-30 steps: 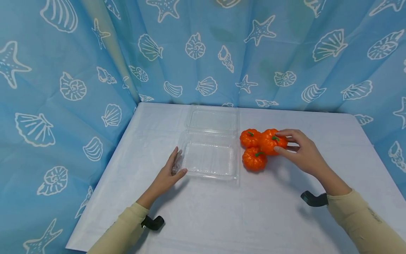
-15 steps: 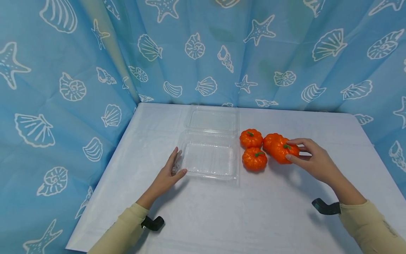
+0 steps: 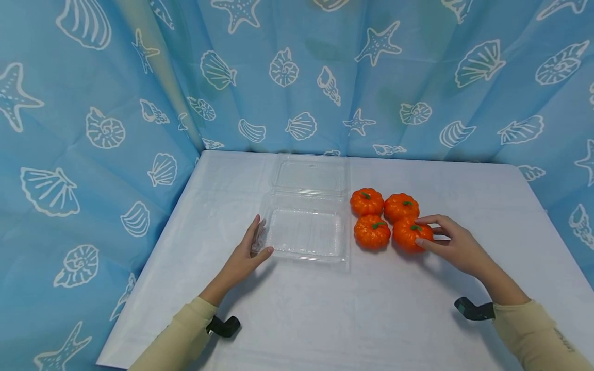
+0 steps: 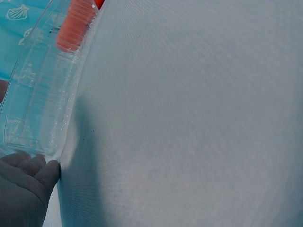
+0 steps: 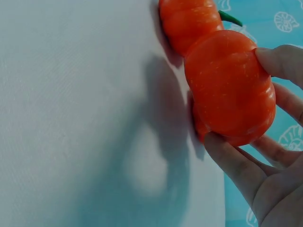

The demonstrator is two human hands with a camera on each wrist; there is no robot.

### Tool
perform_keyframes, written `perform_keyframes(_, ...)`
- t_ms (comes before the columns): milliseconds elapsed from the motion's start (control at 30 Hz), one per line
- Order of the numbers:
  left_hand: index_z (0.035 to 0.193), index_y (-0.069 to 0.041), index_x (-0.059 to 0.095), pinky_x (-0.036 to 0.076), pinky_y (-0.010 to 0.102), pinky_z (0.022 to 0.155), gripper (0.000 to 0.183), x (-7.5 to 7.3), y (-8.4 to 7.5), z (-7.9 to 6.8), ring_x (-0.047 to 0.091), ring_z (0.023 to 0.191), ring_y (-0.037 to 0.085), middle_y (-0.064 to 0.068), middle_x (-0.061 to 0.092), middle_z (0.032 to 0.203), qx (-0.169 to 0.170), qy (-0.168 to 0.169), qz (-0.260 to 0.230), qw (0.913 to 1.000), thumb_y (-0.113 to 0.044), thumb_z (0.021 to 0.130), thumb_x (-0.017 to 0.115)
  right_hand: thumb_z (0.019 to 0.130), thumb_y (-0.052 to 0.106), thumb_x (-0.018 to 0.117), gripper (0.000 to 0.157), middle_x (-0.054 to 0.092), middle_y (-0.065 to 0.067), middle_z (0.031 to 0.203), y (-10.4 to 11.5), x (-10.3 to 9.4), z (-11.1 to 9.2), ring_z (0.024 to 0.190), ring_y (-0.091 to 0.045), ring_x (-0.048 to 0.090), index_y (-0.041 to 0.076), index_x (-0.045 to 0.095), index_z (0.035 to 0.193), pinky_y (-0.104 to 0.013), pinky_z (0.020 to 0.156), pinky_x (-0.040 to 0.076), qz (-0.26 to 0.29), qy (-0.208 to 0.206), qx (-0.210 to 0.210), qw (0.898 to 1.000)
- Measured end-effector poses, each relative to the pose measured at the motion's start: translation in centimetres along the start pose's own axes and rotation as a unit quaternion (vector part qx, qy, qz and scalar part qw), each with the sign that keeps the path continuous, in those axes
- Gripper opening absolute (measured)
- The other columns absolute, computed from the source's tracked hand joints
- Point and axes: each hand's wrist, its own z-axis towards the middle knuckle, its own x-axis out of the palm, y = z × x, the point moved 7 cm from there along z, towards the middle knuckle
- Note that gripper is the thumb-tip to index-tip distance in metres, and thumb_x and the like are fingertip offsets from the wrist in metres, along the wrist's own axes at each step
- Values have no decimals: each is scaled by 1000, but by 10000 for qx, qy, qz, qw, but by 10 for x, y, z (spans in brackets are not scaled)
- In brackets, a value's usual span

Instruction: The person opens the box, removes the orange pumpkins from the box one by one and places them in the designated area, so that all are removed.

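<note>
Clear plastic clamshell (image 3: pixel 306 226) lay open on white table (image 3: pixel 325 314), left hand (image 3: pixel 246 255) resting against its left edge, fingers straight. Right of it, four orange pumpkins clustered. Right hand (image 3: pixel 452 245) gripped front-right pumpkin (image 3: pixel 410 234), fingers curled round it, pumpkin resting on table beside three other pumpkins (image 3: pixel 371 206).

1. Bright, even overhead light; soft shadows fall beneath the hands on the white table (image 3: pixel 371 309).
2. The head view bows at its edges.
3. Both wrist views are soft, with close fingers (image 4: pixel 19 189) blurred.
</note>
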Motion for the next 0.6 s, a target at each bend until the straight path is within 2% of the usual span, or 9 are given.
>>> perform_keyframes(300,166,-21,5,24,60,119,90,0,-1,-1,18,154,34,9,19,169,34,21,-53,10000,-28,99,66,99,35,69,55,41,-26,152,-9,8,9,127,-56,48,8,50,143,-69,95,47,65,-71,100,9999)
perform_keyframes(600,166,-22,5,23,59,120,91,-1,-3,-1,17,154,33,9,18,169,-14,16,-54,10000,-27,99,67,99,44,65,62,36,-27,156,-16,14,13,131,-56,44,10,46,147,-69,97,45,134,-38,542,9984)
